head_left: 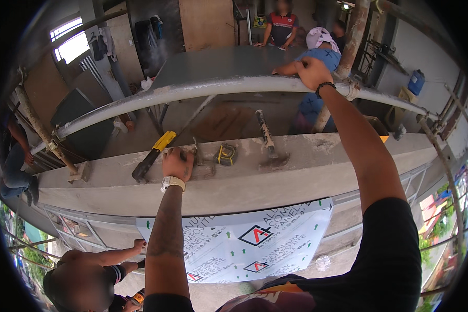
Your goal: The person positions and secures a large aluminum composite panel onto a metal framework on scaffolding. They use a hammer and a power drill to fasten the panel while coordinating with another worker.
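Observation:
My left hand (177, 165), with a pale watch at the wrist, reaches down onto the concrete ledge (296, 179). Its fingers are bunched; whatever is in them is hidden. Close beside it lies a tool with a yellow-and-black handle (155, 155), and a small metal piece (195, 151) shows at its other side. Further right on the ledge are a yellow-and-black tape measure (225, 155) and a hammer (266, 136) with a worn handle. My right arm stretches up and forward, and my right hand (314, 74) is curled over the grey pipe rail (234, 86).
Below the ledge, a film-covered panel (296, 249) lies against a metal frame. A co-worker (83, 281) at lower left reaches to its edge, near a yellow drill (137, 297). Beyond the rail, people stand around a dark sheet (208, 65). Scaffold poles (36, 119) rise at both sides.

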Available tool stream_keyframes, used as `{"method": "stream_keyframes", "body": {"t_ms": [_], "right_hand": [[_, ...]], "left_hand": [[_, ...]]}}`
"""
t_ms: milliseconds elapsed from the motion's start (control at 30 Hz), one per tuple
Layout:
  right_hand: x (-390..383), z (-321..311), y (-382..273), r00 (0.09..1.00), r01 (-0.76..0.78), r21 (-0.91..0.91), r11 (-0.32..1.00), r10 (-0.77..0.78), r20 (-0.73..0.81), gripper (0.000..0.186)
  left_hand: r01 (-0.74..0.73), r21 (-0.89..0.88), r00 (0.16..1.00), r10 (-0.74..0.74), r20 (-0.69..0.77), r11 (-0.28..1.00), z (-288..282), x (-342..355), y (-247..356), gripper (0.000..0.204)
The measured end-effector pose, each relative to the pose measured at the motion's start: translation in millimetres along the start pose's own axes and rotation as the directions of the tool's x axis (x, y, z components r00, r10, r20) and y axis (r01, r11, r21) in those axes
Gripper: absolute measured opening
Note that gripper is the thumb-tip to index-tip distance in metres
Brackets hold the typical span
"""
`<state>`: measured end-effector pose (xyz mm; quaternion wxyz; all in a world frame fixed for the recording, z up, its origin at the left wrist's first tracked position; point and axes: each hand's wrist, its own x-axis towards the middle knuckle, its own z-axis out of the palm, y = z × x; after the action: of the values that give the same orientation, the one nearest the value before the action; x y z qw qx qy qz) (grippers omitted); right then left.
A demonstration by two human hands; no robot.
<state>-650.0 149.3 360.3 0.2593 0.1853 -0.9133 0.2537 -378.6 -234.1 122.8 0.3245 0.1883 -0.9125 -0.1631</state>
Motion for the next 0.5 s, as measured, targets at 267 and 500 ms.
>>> {"method": "stream_keyframes", "body": {"t_ms": [267,500], "right_hand": [[-3,6,3,0.998,0.022,-0.021,1.000,-0.024,-0.060,0.043],[-6,-3,-6,1.000,-0.010,-0.003,1.000,0.010,0.008,0.047]], "left_hand": [[0.042,0.031,0.998,-0.043,0.040,0.999,-6,-5,9,0.040],[0.048,0.047,0.997,-0.050,0.055,0.998,-8,-3,7,0.042]]}}
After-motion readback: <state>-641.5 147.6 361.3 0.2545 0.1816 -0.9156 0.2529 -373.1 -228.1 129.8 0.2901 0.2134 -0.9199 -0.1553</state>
